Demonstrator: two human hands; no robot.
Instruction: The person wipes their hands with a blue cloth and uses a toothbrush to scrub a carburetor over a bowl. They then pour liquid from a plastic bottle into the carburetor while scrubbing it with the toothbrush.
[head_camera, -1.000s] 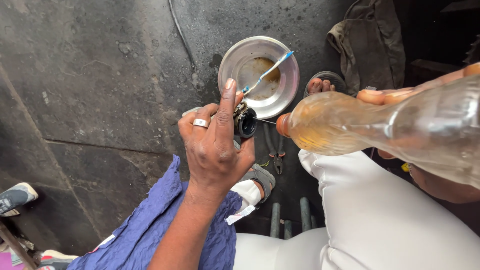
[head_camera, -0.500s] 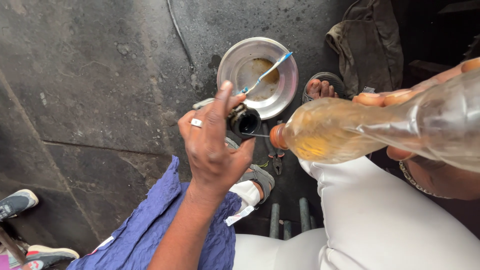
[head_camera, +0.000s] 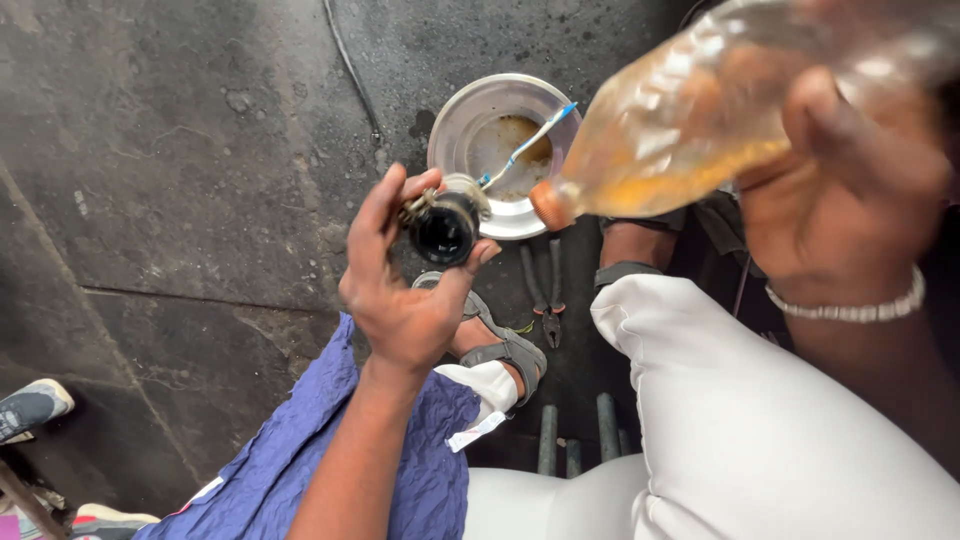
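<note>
Left hand: the left hand (head_camera: 405, 300) is raised at scene centre, fingers and thumb closed around a small dark round part (head_camera: 445, 228), gripping it by its rim.
Right hand: the right hand (head_camera: 850, 170) at the upper right is wrapped around a clear plastic bottle (head_camera: 700, 110) of amber liquid; a pale bead bracelet (head_camera: 850, 308) sits on the wrist.
Where the part is: in the air above the dark floor (head_camera: 180, 150), just near of a round metal bowl (head_camera: 470, 120), with the bottle's mouth close to its right but not touching.
Which way the part points: its dark open hole faces up toward the camera, so its short axis runs roughly floor to camera; metal bits stick out at its left and far edges.
Bottle's long axis: upper right down to lower left, tilted with the orange mouth (head_camera: 548, 205) lowest, aimed toward the part.
Done so far, as I judge: part lifted and turned open side up, bottle tipped and lined up; the bowl already holds a brownish puddle and a blue-and-white brush (head_camera: 530, 147).
Left to do, as I judge: no stream shows between mouth and part, so the pour itself looks not yet made.
Around: pliers (head_camera: 545, 290) on the floor near a sandalled foot (head_camera: 500, 345); blue cloth (head_camera: 350, 450) on the left knee, white trousers (head_camera: 780, 430) on the right.
</note>
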